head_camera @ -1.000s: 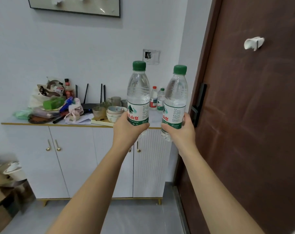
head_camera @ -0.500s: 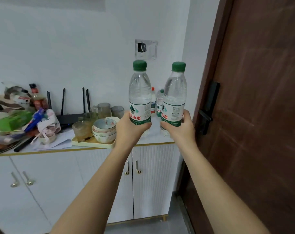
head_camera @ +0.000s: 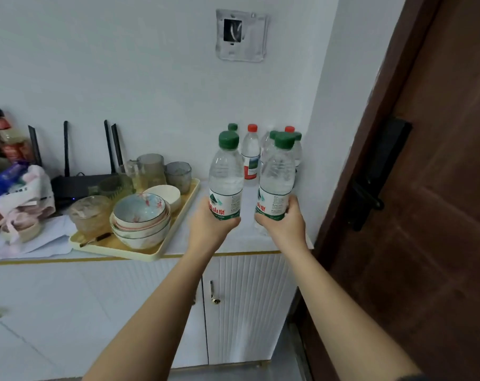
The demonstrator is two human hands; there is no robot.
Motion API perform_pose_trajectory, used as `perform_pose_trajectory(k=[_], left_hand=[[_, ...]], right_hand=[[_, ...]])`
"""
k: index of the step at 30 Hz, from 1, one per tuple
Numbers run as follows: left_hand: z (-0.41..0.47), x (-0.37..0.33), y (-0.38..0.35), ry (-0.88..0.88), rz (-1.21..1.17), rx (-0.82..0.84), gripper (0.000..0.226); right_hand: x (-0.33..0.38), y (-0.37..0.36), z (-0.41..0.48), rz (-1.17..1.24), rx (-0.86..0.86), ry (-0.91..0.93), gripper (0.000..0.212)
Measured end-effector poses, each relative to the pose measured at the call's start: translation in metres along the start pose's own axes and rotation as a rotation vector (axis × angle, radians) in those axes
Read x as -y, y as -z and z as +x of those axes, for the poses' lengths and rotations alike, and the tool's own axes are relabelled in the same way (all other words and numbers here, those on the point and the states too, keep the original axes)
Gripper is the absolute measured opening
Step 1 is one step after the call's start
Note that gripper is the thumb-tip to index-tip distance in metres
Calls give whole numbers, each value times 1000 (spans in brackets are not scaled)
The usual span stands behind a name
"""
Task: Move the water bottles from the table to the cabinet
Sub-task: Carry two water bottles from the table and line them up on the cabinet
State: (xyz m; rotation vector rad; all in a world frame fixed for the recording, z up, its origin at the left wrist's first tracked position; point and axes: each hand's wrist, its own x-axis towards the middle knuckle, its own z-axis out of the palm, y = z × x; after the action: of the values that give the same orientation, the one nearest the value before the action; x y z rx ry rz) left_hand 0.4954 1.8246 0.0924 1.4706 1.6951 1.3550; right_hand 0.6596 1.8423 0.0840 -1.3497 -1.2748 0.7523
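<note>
My left hand grips a clear water bottle with a green cap around its lower label. My right hand grips a second green-capped water bottle the same way. Both bottles are upright, held side by side just above the right end of the white cabinet top. Behind them, in the corner by the wall, stand several more bottles, among them a red-capped bottle. Whether the held bottles touch the cabinet top is hidden by my hands.
A cream tray with stacked bowls and glass cups sits left of my hands. Further left are a black router, bags and a sauce bottle. A brown door with a black handle stands close on the right.
I have come closer to the cabinet and both hands have lowered the bottles over its right end. More bottles in the corner are now in sight.
</note>
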Motion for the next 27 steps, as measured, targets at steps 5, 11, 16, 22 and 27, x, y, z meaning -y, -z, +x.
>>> perform_pose_trajectory(k=[5,11,16,22,27], left_hand=[[41,37,-47,124,42,-28,51],[69,72,-77,203,50,-65,47],[95,83,-85,203,38,-61,47],[128,91,-90,208,20,-1,48],[151,97,-95,201,7,46,53]], right_hand=[[-51,-18,52,-27,71,-69,59],[-86,-38,94,-65,138,-97,60],[-98,-54,113,-89,151,-96,58],[-99,-70,134,-87,141,-95,58],[-100,-83,152,-86,130,-80,60]])
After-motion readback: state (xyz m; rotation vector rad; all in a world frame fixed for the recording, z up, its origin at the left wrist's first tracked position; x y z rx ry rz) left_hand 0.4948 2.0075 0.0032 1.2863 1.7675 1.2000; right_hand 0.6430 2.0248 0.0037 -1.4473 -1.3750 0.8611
